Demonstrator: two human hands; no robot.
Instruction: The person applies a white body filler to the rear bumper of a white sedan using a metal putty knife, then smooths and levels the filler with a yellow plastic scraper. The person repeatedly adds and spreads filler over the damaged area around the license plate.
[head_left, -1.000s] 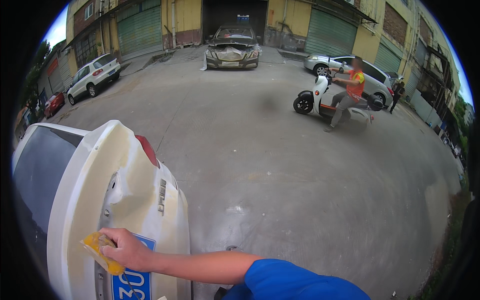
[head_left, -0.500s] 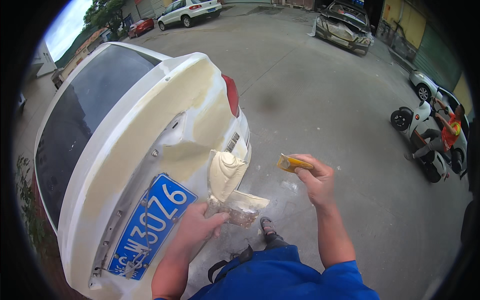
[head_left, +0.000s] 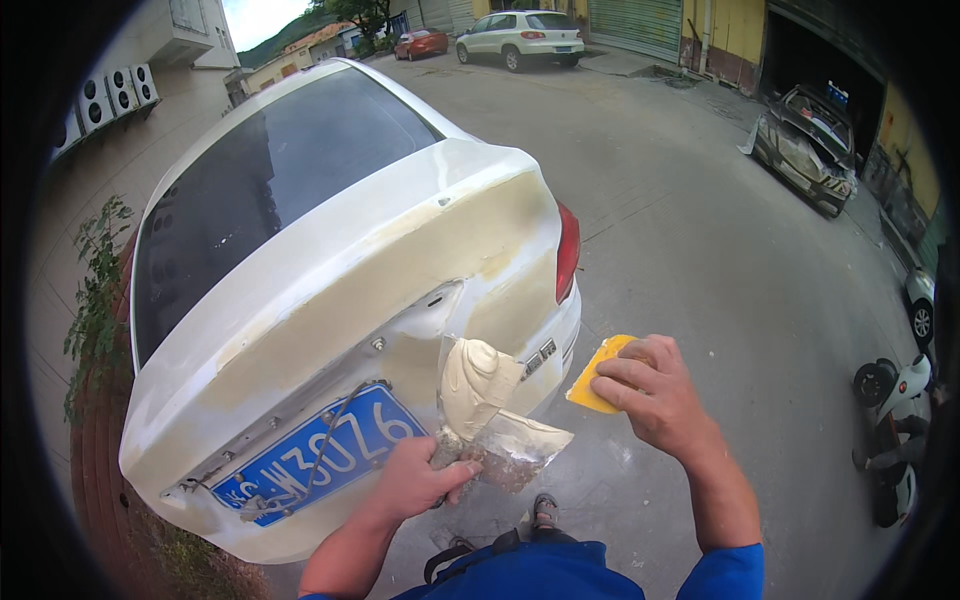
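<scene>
My left hand [head_left: 420, 475] grips two overlapping scraper plates [head_left: 515, 460], one bearing a thick mound of cream paste [head_left: 472, 380], the other stained, with paste along its edge. To their right, my right hand [head_left: 655, 395] is closed on a flat yellow spreader [head_left: 592, 385]. Both hands are beside the rear of a white car [head_left: 340, 280], whose trunk lid has broad beige filler patches [head_left: 500, 285]. A blue licence plate [head_left: 315, 450] with a thin rod across it sits low on the lid, left of my left hand. A red tail light [head_left: 566, 250] is at its right corner.
Parked cars [head_left: 515, 40] line the back; a dark car [head_left: 800, 150] with a damaged front stands at a garage opening. A scooter [head_left: 890, 430] with a partly visible rider is at right. Bushes [head_left: 95, 300] and wall-mounted outdoor units [head_left: 100, 100] are at left. My feet [head_left: 545, 508] show below.
My view has swung left toward the car, shifting the scooter rightward. The spreader has come away from the plate area since a second ago and now turns flatter. My left hand with paste has appeared.
</scene>
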